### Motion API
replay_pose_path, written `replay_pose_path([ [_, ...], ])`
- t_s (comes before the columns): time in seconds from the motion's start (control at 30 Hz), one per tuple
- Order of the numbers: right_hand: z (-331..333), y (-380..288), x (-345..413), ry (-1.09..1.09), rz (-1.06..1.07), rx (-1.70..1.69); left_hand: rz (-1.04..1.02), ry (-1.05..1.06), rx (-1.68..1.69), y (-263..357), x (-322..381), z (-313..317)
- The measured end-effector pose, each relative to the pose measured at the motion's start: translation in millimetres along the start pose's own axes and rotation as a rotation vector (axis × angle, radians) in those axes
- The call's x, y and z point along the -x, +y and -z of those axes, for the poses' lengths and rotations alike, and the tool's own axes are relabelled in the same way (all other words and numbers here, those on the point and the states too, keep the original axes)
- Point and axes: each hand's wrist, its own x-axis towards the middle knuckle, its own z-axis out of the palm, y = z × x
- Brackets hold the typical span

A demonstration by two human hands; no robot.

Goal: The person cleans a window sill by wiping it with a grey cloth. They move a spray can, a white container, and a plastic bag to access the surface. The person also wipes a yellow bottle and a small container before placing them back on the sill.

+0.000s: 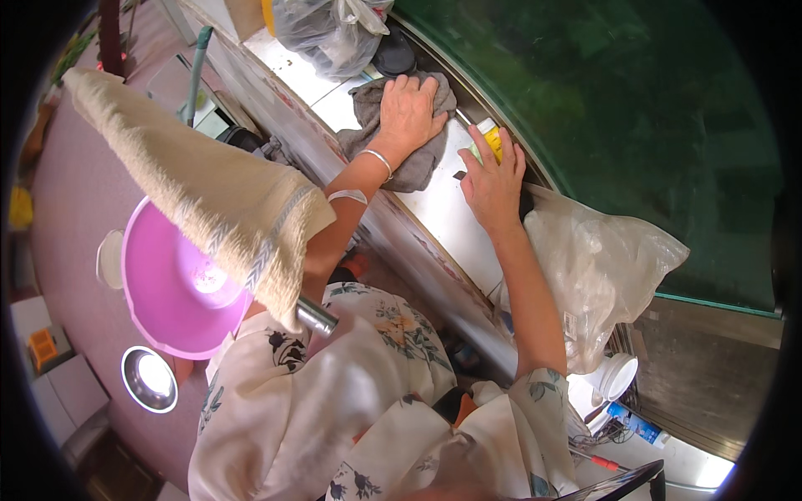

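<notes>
My left hand [410, 113] lies palm down on a crumpled grey cloth [426, 164], its fingers bent over the cloth's far side. The cloth rests on a white tiled ledge [442, 210] along a glass tank [601, 106] that looks dark green. To the right, my right hand [495, 185] has its fingers around a small yellow container [494, 139] with a white cap, close to the tank's lower frame. Part of the container is hidden by the fingers. A small dark piece sits beside my right thumb.
A clear plastic bag [595, 263] bulges beside my right forearm. Another filled plastic bag [332, 37] and a black object [395, 53] stand farther along the ledge. A beige towel [207, 181] hangs over a metal bar [318, 318] on the left, above a pink basin [169, 282].
</notes>
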Motion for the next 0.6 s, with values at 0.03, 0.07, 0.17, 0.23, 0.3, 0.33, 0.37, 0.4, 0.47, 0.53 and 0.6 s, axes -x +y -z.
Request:
replay_pose_path([
  [0.03,0.8,-0.6,-0.4,-0.009,0.000,-0.002,-0.025,-0.070,0.033,-1.4,4.3,4.9],
  [0.07,1.2,-1.6,-0.3,-0.017,0.001,-0.004,-0.049,-0.140,0.065,-0.8,13.2,10.6],
  [0.17,5.1,4.4,4.2,-0.031,-0.017,-0.015,-0.131,-0.269,0.206,21.7,53.8,25.4],
  [0.23,8.1,5.1,4.4,-0.041,-0.029,-0.055,-0.200,-0.295,0.287,34.2,86.4,54.8],
  [0.3,8.4,1.3,2.5,-0.014,-0.029,-0.053,-0.267,-0.297,0.340,34.4,111.2,84.3],
  [0.33,4.7,1.8,3.1,-0.009,-0.031,-0.039,-0.297,-0.302,0.377,31.5,117.9,90.6],
  [0.37,2.2,2.1,5.9,-0.004,-0.035,-0.024,-0.270,-0.313,0.334,26.7,118.5,91.0],
  [0.4,1.6,2.0,8.1,-0.013,-0.051,-0.042,-0.243,-0.318,0.291,20.6,115.9,88.2],
  [0.47,2.2,-0.5,5.3,0.013,-0.049,-0.042,-0.132,-0.246,0.170,4.1,103.7,74.2],
  [0.53,1.3,0.7,5.0,0.060,-0.091,-0.076,-0.040,-0.109,0.073,-1.6,67.8,52.4],
  [0.6,-3.6,2.7,7.5,0.125,-0.171,-0.154,-0.095,-0.157,0.123,0.0,36.9,22.7],
])
